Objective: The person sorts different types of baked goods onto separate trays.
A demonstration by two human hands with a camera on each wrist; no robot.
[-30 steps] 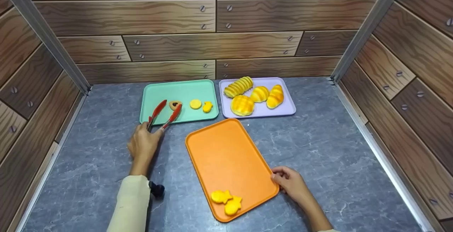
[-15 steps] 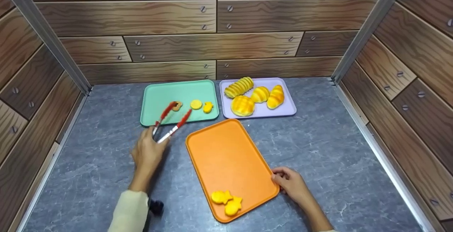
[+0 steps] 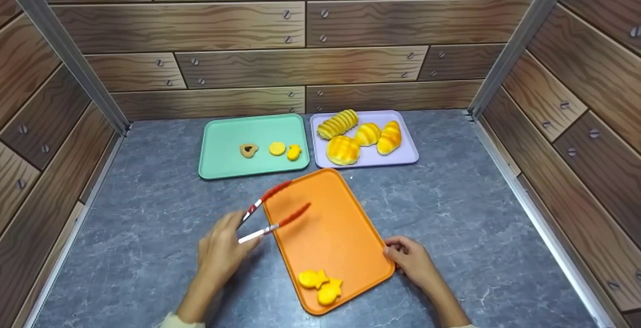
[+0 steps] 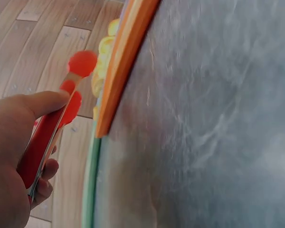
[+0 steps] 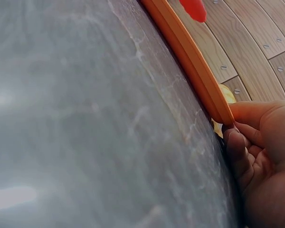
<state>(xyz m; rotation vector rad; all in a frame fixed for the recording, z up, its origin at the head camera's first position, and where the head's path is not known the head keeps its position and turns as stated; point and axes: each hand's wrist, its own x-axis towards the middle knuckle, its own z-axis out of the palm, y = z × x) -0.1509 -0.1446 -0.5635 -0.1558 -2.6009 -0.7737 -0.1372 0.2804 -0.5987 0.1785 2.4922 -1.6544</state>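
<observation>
My left hand (image 3: 223, 250) grips a pair of red-tipped tongs (image 3: 295, 214), its arms spread apart with nothing between the tips. They reach over the upper left part of an orange tray (image 3: 335, 238). In the left wrist view, the thumb lies along the red handle of the tongs (image 4: 42, 147). My right hand (image 3: 413, 263) pinches the tray's right edge near its lower corner; the right wrist view shows thumb and fingers on the orange rim (image 5: 199, 71). Two yellow fish-shaped pieces (image 3: 329, 292) lie touching at the tray's near end.
Behind stands a green tray (image 3: 223, 140) with a heart-shaped cookie (image 3: 245, 153), a round yellow piece (image 3: 277, 148) and a yellow fish-shaped piece (image 3: 294, 153). Beside it, a purple tray (image 3: 370, 159) bears several breads (image 3: 343, 149). Wood-patterned walls (image 3: 230, 22) enclose the grey table (image 3: 481, 208).
My left hand has carried the tongs from around the heart-shaped cookie rightward and nearer, over the orange tray. The cookie stays on the green tray. My right hand has not moved.
</observation>
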